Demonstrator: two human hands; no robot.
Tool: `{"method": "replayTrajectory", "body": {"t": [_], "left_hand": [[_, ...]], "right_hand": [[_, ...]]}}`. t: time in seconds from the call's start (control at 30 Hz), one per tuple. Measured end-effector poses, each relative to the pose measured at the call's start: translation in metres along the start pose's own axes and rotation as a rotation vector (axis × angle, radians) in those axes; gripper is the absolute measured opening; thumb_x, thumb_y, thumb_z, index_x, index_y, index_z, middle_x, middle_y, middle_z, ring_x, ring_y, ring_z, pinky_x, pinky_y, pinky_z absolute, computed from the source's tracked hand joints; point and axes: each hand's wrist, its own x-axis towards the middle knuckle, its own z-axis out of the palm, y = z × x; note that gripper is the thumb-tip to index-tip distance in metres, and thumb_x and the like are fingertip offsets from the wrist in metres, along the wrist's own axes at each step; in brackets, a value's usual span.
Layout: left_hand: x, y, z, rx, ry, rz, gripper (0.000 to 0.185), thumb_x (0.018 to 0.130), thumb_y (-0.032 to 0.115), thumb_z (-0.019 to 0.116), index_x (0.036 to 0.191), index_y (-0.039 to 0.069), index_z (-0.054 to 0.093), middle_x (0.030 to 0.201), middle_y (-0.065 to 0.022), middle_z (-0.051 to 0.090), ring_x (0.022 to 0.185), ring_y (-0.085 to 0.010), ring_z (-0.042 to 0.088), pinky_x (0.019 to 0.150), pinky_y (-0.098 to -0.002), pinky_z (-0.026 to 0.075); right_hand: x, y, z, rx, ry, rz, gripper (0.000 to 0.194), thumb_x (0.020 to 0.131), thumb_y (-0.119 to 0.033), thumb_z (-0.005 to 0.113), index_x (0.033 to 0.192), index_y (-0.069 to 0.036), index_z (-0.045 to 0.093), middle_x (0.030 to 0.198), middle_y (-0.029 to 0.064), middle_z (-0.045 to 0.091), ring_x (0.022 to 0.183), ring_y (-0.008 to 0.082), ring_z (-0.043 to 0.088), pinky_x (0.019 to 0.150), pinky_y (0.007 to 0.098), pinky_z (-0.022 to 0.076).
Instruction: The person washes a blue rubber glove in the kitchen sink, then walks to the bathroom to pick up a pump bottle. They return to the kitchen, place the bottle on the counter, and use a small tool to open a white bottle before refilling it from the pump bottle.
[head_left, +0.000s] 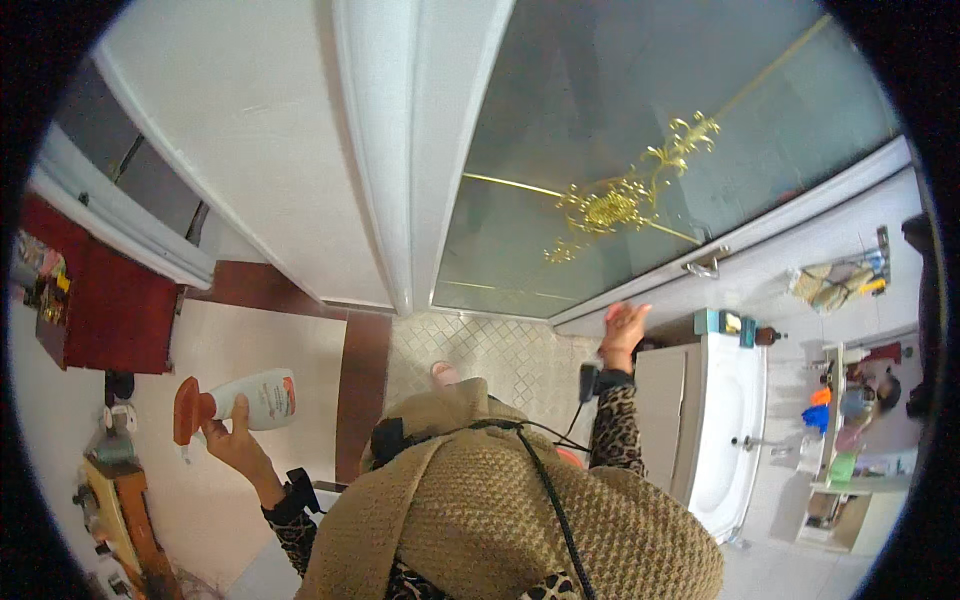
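My left hand (238, 442) grips a white plastic spray bottle (262, 397) with an orange-red trigger head (191, 411). The bottle lies tilted almost sideways in the view and bears a printed label. Out in front, my right hand (626, 330) has its fingers partly spread, and I see nothing in it. It is near the lower edge of a frosted glass door (525, 247) with a gold floral ornament (611, 210). The door's metal lever handle (705, 264) appears beyond that hand; the two look apart.
At right are a white washbasin (727, 442) with a faucet (761, 444), a pump bottle (769, 335), a mirror (877, 420) and a hanging cloth (829, 285). A white door frame (375, 150) and dark threshold (364, 405) divide the floor. A red cabinet (124, 300) stands at left.
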Motion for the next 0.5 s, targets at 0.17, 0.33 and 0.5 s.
{"method": "replayTrajectory", "body": {"t": [0.17,0.33,0.5], "left_hand": [[0.106,0.022,0.044,0.061,-0.058,0.078,0.045,0.083,0.004,0.075,0.123,-0.006,0.056,0.112,-0.012,0.062,0.102,-0.0222,0.059,0.091,-0.0358,0.049],[0.196,-0.025,0.038,-0.027,-0.07,0.1,0.047,0.081,0.004,0.078,0.122,-0.004,0.058,0.115,-0.0095,0.061,0.101,-0.0186,0.056,0.093,-0.0335,0.046],[0.214,-0.038,0.042,0.226,-0.076,0.105,0.042,0.077,0.008,0.081,0.113,-0.004,0.062,0.11,-0.0094,0.062,0.101,-0.0198,0.057,0.092,-0.0335,0.046]], "right_hand": [[0.066,-0.047,0.108,0.06,0.328,-0.123,0.087,0.084,-0.072,0.058,0.126,0.002,0.045,0.101,0.0093,0.059,0.091,0.0214,0.055,0.083,0.0372,0.0468],[0.123,-0.029,0.13,0.112,0.144,0.001,0.048,0.089,-0.05,0.067,0.107,-0.007,0.056,0.088,0.0071,0.061,0.075,0.0197,0.055,0.064,0.0321,0.0473],[0.152,0.008,0.03,-0.72,-0.247,-0.332,0.057,0.077,0.004,0.068,0.132,-0.002,0.053,0.094,0.0051,0.061,0.074,0.0121,0.053,0.061,0.0235,0.0437]]}}
